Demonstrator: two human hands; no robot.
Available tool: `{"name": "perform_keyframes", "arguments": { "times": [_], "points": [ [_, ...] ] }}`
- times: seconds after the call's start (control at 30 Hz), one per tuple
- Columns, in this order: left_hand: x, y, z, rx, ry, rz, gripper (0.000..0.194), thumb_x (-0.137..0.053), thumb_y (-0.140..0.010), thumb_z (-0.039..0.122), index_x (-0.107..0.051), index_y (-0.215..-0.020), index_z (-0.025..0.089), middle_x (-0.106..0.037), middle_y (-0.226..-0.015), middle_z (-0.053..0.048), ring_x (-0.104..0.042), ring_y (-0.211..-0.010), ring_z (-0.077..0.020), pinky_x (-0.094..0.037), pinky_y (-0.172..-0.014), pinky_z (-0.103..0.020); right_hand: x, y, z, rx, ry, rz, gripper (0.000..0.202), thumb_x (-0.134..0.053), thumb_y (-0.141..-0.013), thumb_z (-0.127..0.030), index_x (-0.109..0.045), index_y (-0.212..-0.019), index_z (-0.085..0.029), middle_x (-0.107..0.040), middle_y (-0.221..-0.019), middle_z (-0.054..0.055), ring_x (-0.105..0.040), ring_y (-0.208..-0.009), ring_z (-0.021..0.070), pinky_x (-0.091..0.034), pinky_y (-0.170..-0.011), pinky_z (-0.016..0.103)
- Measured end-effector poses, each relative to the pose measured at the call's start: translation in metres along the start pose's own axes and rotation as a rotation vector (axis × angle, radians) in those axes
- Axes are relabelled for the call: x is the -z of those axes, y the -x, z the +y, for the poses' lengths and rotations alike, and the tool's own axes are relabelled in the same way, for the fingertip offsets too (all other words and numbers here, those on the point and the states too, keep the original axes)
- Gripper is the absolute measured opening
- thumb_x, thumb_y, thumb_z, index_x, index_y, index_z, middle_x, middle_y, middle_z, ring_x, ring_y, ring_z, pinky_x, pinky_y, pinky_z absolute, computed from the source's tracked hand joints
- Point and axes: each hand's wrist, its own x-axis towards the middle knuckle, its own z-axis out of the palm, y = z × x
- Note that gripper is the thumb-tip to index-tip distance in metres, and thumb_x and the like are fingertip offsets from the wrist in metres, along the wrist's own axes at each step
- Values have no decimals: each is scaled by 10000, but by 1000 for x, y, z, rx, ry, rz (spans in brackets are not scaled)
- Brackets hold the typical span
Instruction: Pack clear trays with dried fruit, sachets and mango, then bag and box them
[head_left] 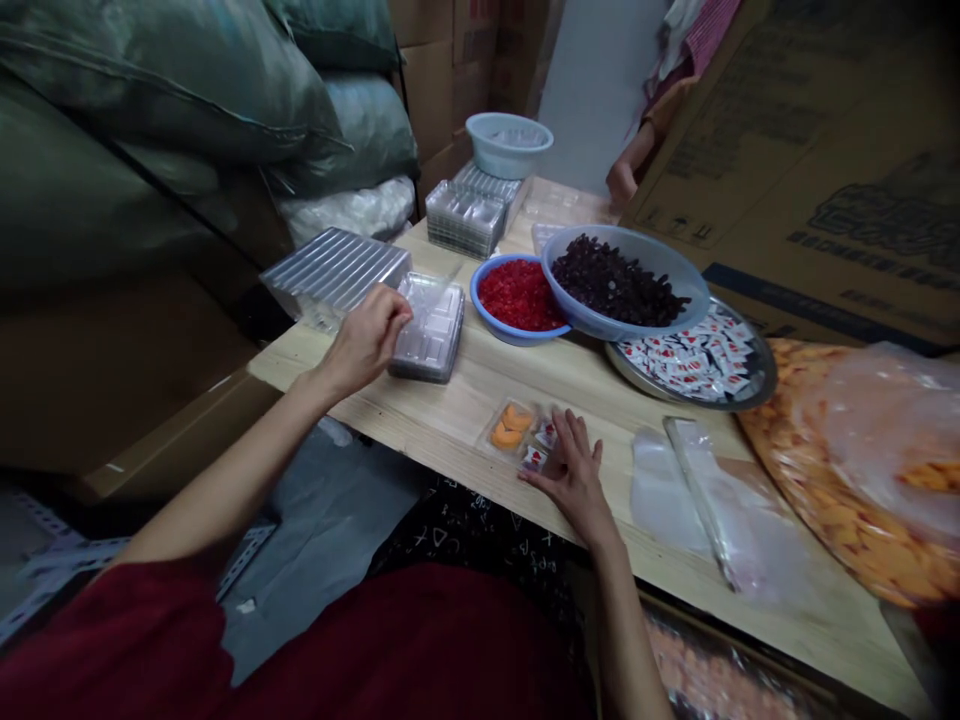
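Note:
My left hand (367,338) is raised at the near-left side of a stack of clear plastic trays (435,335), thumb and fingertips pinched together. Whatever sits in that pinch is too thin or hidden to make out. On the wooden table, a small clear compartment tray (489,432) holds orange pieces (512,425) on its left and white packets with red marks (534,458) beside them. My right hand (576,475) spans the right part of this tray, thumb at the near side and fingers at the far side, covering some of its contents.
Beyond the tray stand a blue bowl of red pieces (521,335), a bowl of dark pieces (637,328) and a metal basin of packets (765,385). Clear plastic bags (675,490) lie right, near bagged orange pieces (847,510). Another person's hand (622,182) shows behind a carton (825,130).

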Motion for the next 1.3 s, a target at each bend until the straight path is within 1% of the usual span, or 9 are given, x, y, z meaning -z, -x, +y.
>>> {"name": "perform_keyframes", "arguments": {
  "times": [0.13,0.27,0.4,0.47,0.57,0.7,0.83,0.97,1.3],
  "points": [
    [-2,21,64,-40,132,313,84,-451,-1012,195,-533,-996,205,-584,-953,-59,-572,-914,-190,-477,-848,-347,-15,11,-66,-107,-569,8,673,-730,-854,-592,-567,-1437,-298,-573,-1485,104,-469,-1432,301,-260,-1231,561],
    [-41,68,131,-185,450,114,116,-451,-998,140,-540,-1051,192,-611,-953,-70,-603,-931,-186,-517,-829,-321,-45,10,-109,-362,-1249,-220,690,-510,-909,-759,-527,-1458,-340,-721,-1203,71,-672,-1129,247,-528,-998,458],
    [-78,112,162,-125,660,-38,106,-461,-1006,155,-557,-1023,197,-634,-966,-80,-610,-949,-191,-527,-872,-337,-52,6,-99,-472,-1437,-70,597,-714,-857,-591,-576,-1393,-365,-710,-961,-12,-663,-841,144,-561,-791,285],
    [-84,119,161,49,788,-127,105,-475,-1016,190,-579,-1006,198,-638,-955,-74,-611,-944,-187,-518,-878,-334,-42,7,-81,-468,-1358,76,599,-805,-807,-457,-605,-1362,-358,-688,-892,-44,-622,-737,98,-536,-737,228],
    [-81,110,144,557,1069,-111,200,-454,-1046,351,-579,-1038,196,-662,-973,-72,-627,-873,-168,-519,-839,-326,-16,15,-52,-422,-1144,224,559,-820,-790,-424,-662,-1312,-300,-731,-992,-8,-648,-780,110,-544,-765,251],
    [-86,87,116,982,1321,-12,446,-537,-969,583,-549,-1186,193,-696,-1125,-111,-652,-852,-167,-510,-717,-283,19,28,-23,-334,-831,202,437,-790,-811,-448,-747,-1197,-247,-740,-1221,75,-680,-1093,228,-559,-918,360],
    [-114,78,110,865,1130,-201,591,-813,-795,411,-560,-1281,193,-683,-938,-23,-595,-751,-127,-445,-673,-232,32,27,-3,-274,-722,208,393,-811,-780,-430,-773,-1120,-236,-771,-1066,67,-692,-1010,226,-564,-921,387],
    [-134,82,116,813,941,-100,485,-755,-832,380,-601,-1246,181,-622,-846,8,-552,-717,-124,-426,-693,-242,28,24,16,-270,-740,350,540,-862,-708,-388,-721,-1204,-228,-669,-774,-21,-614,-727,138,-561,-825,340],
    [-149,105,113,673,455,-144,311,-605,-934,399,-656,-1157,189,-607,-854,-14,-570,-779,-175,-455,-762,-288,14,-2,51,-274,-549,497,441,-718,-799,-391,-720,-1167,-148,-679,-887,35,-578,-776,154,-528,-825,358]
  ]
}}
